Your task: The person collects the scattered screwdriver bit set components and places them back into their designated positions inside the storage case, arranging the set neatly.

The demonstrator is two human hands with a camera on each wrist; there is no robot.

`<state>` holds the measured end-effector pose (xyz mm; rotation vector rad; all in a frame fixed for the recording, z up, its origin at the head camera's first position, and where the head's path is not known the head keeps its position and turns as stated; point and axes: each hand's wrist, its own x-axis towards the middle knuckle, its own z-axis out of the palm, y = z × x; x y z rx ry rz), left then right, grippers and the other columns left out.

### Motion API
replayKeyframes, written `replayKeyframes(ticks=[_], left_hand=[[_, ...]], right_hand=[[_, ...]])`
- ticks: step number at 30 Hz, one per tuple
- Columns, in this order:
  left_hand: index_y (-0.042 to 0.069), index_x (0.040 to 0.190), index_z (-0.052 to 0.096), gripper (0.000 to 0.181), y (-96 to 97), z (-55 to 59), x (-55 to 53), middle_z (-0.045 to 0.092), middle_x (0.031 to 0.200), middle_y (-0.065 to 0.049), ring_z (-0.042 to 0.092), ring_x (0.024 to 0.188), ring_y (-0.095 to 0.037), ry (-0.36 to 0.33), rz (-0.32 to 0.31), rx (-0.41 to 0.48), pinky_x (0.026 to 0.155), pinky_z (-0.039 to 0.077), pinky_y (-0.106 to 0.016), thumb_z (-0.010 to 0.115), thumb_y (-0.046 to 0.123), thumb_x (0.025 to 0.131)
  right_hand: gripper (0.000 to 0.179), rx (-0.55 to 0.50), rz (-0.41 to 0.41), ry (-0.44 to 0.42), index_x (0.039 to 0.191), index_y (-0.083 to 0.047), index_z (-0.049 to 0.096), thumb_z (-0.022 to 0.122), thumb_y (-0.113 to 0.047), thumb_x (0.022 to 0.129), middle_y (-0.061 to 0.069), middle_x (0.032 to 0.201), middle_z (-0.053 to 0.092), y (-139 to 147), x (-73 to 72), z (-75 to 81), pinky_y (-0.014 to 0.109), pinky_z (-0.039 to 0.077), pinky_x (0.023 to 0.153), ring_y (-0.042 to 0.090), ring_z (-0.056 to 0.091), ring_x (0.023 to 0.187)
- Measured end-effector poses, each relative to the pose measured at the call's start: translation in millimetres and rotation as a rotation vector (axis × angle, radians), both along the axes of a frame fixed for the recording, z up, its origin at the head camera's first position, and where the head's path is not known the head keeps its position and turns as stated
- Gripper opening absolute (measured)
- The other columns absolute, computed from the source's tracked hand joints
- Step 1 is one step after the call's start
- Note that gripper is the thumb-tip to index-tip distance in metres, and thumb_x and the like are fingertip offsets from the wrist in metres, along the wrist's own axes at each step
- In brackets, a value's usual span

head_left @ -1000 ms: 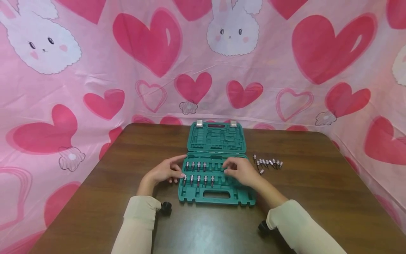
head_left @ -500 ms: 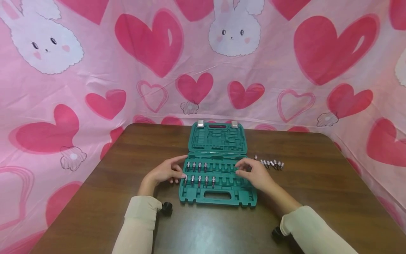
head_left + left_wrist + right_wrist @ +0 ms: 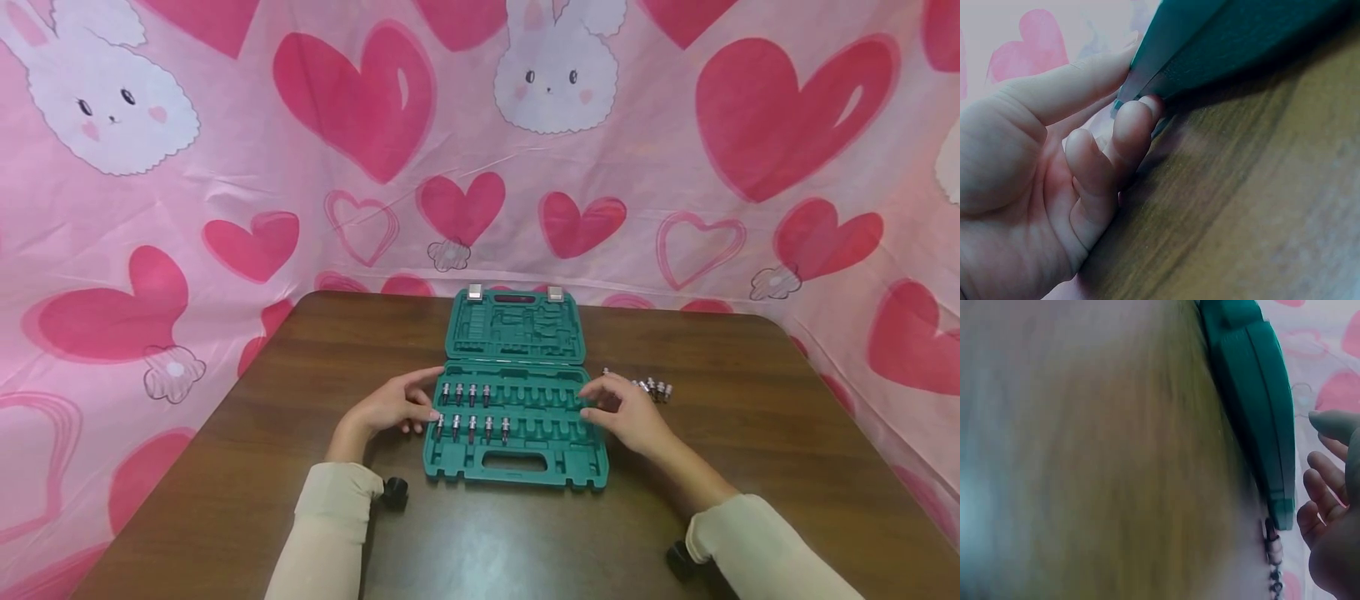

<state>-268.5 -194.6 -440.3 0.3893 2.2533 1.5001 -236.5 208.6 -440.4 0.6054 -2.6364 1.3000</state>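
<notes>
A green tool case [image 3: 450,462] lies open on the wooden table, its moulded lid [image 3: 514,329] raised at the back. Several silver bit sockets [image 3: 472,394] fill the left slots of the back row, and more bit sockets [image 3: 472,427] occupy the left of the front row. My left hand [image 3: 386,407] rests against the case's left side, thumb on the rim and other fingers loosely bent beside it, as the left wrist view shows. Over the case's right edge, my right hand [image 3: 630,414] has parted, relaxed fingers with nothing between them.
Loose bit sockets [image 3: 660,390] lie on the table [image 3: 757,442] to the right of the case, partly hidden behind my right hand. A pink curtain [image 3: 637,150] with hearts and rabbits surrounds the table. Black wrist devices [image 3: 394,493] sit at both sleeves.
My right hand has moved right, from over the middle of the case to its right edge, uncovering vacant slots and covering some loose bit sockets. My left hand stays in place.
</notes>
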Motion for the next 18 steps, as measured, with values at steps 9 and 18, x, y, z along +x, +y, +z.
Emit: replayKeyframes(ticks=[9, 18], left_hand=[[0.021, 0.151, 0.038, 0.076, -0.1, -0.8, 0.0, 0.067, 0.085, -0.013, 0.062, 0.064, -0.026, -0.002, -0.003, 0.007, 0.055, 0.05, -0.033, 0.076, 0.015, 0.085], [0.021, 0.151, 0.037, 0.076, -0.3, -1.9, -0.6, 0.067, 0.086, -0.013, 0.063, 0.064, -0.027, 0.007, -0.015, 0.004, 0.055, 0.05, -0.034, 0.076, 0.015, 0.086]], right_hand=[[0.022, 0.113, -0.104, 0.044, 0.1, -0.011, 0.071, 0.08, -0.012, 0.081, 0.002, 0.092, 0.063, 17.6, -0.4, 3.8, 0.033, 0.046, 0.07, 0.02, 0.056, 0.079], [0.019, 0.279, -0.162, 0.004, 0.096, -0.009, 0.07, 0.08, -0.014, 0.08, 0.005, 0.087, 0.062, 28.0, -4.3, 5.5, 0.062, 0.034, 0.087, 0.025, 0.056, 0.081]])
